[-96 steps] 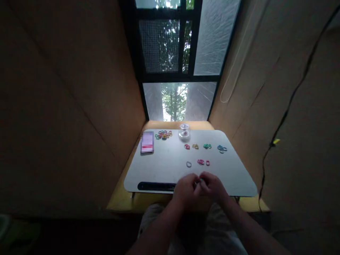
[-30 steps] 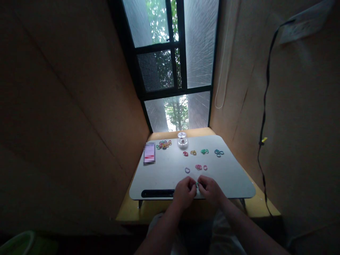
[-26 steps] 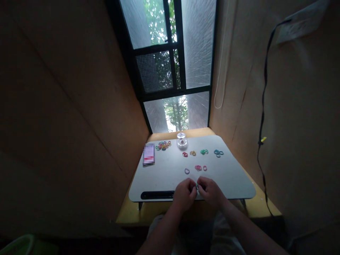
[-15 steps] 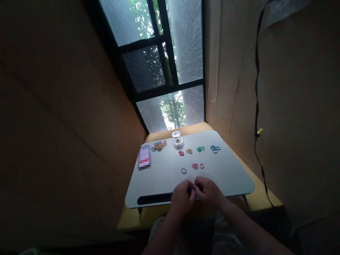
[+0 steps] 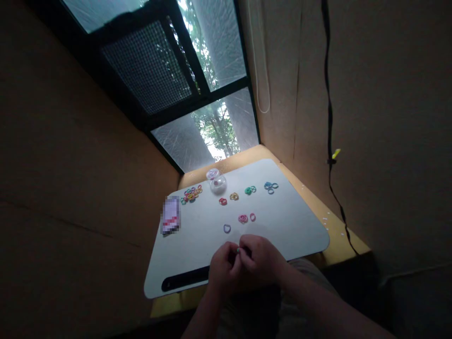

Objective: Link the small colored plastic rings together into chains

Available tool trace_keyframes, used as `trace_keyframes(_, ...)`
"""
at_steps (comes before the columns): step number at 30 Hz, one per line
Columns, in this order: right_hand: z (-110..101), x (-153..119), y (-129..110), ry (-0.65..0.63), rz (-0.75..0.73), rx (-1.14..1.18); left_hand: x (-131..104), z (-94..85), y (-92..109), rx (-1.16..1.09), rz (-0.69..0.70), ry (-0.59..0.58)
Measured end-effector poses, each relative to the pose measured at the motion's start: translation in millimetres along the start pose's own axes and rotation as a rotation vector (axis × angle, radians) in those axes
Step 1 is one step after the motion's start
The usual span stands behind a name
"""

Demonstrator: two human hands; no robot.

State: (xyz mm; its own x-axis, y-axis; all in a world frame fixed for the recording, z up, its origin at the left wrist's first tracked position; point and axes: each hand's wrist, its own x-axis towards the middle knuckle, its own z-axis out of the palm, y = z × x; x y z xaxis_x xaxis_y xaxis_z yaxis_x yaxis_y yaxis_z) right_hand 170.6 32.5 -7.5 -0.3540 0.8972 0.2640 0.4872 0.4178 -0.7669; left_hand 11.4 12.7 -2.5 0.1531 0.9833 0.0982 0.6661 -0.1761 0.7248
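My left hand (image 5: 225,268) and my right hand (image 5: 261,256) meet at the near edge of the white board. Both are closed, fingertips pinched together. A tiny bit of green, apparently a hair tie (image 5: 238,250), peeks out between them; most of it is hidden. Just beyond my fingers lies a single lilac hair tie (image 5: 227,229). Past it are a pink cluster (image 5: 243,219) and a lone pink hair tie (image 5: 252,217). Farther back, red (image 5: 222,201), yellow (image 5: 234,196), green (image 5: 250,190) and blue hair ties (image 5: 270,187) sit in separate groups.
A mixed pile of hair ties (image 5: 191,194) lies at the back left of the white board (image 5: 282,226). Behind stands a clear round container (image 5: 218,184). A blurred phone-like rectangle (image 5: 171,215) rests at the left. A black strip (image 5: 183,278) lines the front edge. A cord (image 5: 329,94) hangs right.
My view has turned and tilted, so the board appears shifted left and slanted. Both hands stay pinched together at its near edge. The groups of hair ties look the same.
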Motion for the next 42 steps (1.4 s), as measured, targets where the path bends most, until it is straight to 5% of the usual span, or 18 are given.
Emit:
trace_keyframes(16,0,-2,0,0.018,-0.032,0.032,-1,-2.1,-1,-0.233,-0.033,0.074)
trace_keyframes(42,10,-2,1,0.072,0.013,-0.051,-7,0.5,-7,-0.166,0.029,0.104)
